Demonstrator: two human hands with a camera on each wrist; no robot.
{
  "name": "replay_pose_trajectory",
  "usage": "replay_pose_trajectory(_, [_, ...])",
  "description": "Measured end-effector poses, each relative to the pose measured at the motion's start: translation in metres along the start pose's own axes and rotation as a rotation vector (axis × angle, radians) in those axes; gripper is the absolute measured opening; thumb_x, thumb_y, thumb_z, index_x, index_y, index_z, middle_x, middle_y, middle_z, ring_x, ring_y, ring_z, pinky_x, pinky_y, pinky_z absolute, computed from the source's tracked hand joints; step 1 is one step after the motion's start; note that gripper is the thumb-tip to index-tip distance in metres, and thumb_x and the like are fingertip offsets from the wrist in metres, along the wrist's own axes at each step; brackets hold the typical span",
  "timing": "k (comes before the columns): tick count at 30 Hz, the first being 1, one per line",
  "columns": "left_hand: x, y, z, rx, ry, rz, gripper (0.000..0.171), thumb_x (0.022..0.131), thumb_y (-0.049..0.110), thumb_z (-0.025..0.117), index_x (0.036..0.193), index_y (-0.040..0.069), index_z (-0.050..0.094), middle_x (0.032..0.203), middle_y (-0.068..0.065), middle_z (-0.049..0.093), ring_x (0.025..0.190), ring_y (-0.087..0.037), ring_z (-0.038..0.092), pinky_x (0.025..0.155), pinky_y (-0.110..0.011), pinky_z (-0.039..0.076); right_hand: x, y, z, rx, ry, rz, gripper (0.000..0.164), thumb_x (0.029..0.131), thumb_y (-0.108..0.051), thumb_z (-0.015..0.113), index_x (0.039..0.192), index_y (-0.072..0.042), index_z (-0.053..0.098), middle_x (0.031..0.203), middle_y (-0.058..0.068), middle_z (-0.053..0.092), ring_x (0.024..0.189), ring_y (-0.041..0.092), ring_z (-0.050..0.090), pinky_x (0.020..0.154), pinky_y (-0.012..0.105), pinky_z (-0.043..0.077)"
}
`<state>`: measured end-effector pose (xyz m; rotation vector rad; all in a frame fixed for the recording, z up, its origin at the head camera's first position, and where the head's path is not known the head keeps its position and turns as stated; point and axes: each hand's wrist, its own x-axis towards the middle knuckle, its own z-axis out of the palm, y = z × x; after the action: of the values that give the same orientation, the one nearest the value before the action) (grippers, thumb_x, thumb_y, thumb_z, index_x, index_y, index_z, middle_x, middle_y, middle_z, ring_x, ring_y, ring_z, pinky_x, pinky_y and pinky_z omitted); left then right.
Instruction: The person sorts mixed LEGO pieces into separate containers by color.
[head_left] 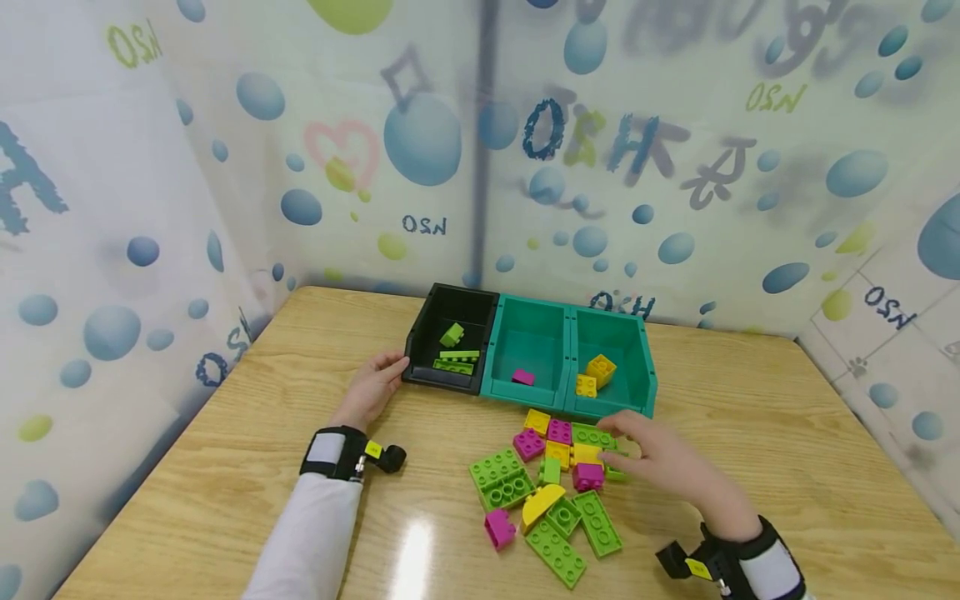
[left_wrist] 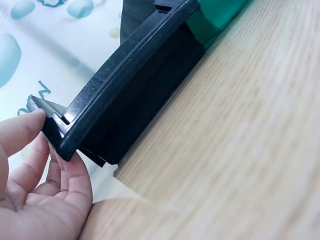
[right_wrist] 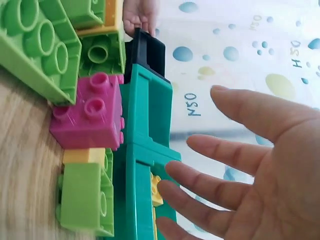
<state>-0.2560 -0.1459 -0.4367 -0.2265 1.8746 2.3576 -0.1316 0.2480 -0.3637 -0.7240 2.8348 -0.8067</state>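
My left hand (head_left: 372, 387) pinches the front left corner of a black bin (left_wrist: 105, 95) between thumb and fingers. Green blocks (head_left: 452, 335) lie inside that bin. Joined to its right are two teal compartments; the middle one (head_left: 525, 312) holds a magenta block (head_left: 523, 377), the right one yellow blocks (head_left: 600, 369). My right hand (head_left: 660, 454) hovers with fingers spread at the right side of a loose block pile, holding nothing. Nearest it in the head view are a yellow block (head_left: 587, 454), a green block (head_left: 591, 435) and a magenta block (head_left: 588, 477).
Toward me the pile spreads over the wooden table (head_left: 225, 483), with a yellow curved block (head_left: 543, 507), long green blocks (head_left: 555, 554) and a magenta block (head_left: 499, 529). A patterned curtain (head_left: 352, 125) hangs behind and beside the table.
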Motion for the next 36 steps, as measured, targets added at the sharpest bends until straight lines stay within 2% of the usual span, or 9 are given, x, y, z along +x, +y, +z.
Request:
replay_pose_trajectory(6, [-0.001, 0.000, 0.000, 0.003, 0.000, 0.003, 0.006, 0.097, 0.009, 0.052, 0.101, 0.011, 0.056, 0.097, 0.005, 0.048, 0.084, -0.004, 0.048, 0.074, -0.016, 0.042, 0.003, -0.005, 0.008, -0.055, -0.127, -0.035, 0.042, 0.090, -0.039, 0.062, 0.117, -0.006, 0.059, 0.115, 0.007, 0.060, 0.103, 0.026, 0.058, 0.085, 0.041, 0.050])
replay_pose_trajectory(11, [0.000, 0.000, 0.001, 0.004, -0.001, 0.012, 0.006, 0.097, 0.009, 0.052, 0.102, 0.009, 0.055, 0.096, 0.005, 0.049, 0.083, -0.004, 0.048, 0.073, -0.015, 0.042, 0.005, -0.006, 0.013, -0.099, -0.169, -0.036, 0.040, 0.088, -0.031, 0.067, 0.117, -0.006, 0.060, 0.115, 0.007, 0.061, 0.103, 0.025, 0.058, 0.085, 0.041, 0.050])
replay_pose_trajectory(20, [0.002, 0.000, 0.001, 0.012, 0.006, 0.010, 0.016, 0.097, 0.010, 0.053, 0.111, 0.004, 0.052, 0.100, 0.004, 0.047, 0.085, -0.004, 0.048, 0.074, -0.015, 0.042, 0.006, -0.006, 0.020, -0.147, -0.167, -0.043, 0.034, 0.083, -0.017, 0.072, 0.114, -0.007, 0.062, 0.114, 0.007, 0.062, 0.103, 0.027, 0.057, 0.085, 0.042, 0.050])
replay_pose_trajectory(25, [0.003, -0.001, 0.001, 0.037, 0.012, -0.001, 0.019, 0.097, 0.011, 0.052, 0.114, 0.003, 0.051, 0.101, 0.003, 0.046, 0.085, -0.004, 0.047, 0.074, -0.015, 0.042, 0.005, -0.006, 0.021, -0.198, -0.115, -0.035, 0.035, 0.079, -0.008, 0.074, 0.111, -0.006, 0.063, 0.112, 0.010, 0.060, 0.103, 0.029, 0.055, 0.085, 0.045, 0.050])
replay_pose_trajectory(30, [0.003, -0.001, 0.001, 0.068, 0.023, -0.017, 0.025, 0.098, 0.013, 0.052, 0.120, 0.001, 0.049, 0.103, 0.003, 0.045, 0.087, -0.006, 0.045, 0.076, -0.015, 0.041, 0.005, -0.007, 0.022, -0.256, -0.090, -0.018, 0.033, 0.074, -0.007, 0.078, 0.105, -0.007, 0.065, 0.107, 0.009, 0.060, 0.100, 0.029, 0.055, 0.084, 0.045, 0.050])
replay_pose_trajectory(36, [0.002, -0.002, 0.001, 0.056, 0.030, -0.018, 0.020, 0.097, 0.012, 0.052, 0.115, 0.003, 0.051, 0.102, 0.003, 0.046, 0.087, -0.006, 0.046, 0.075, -0.015, 0.041, 0.006, -0.006, 0.024, -0.293, -0.082, -0.029, 0.024, 0.075, -0.009, 0.078, 0.096, -0.010, 0.068, 0.098, 0.002, 0.060, 0.093, 0.021, 0.052, 0.080, 0.038, 0.049])
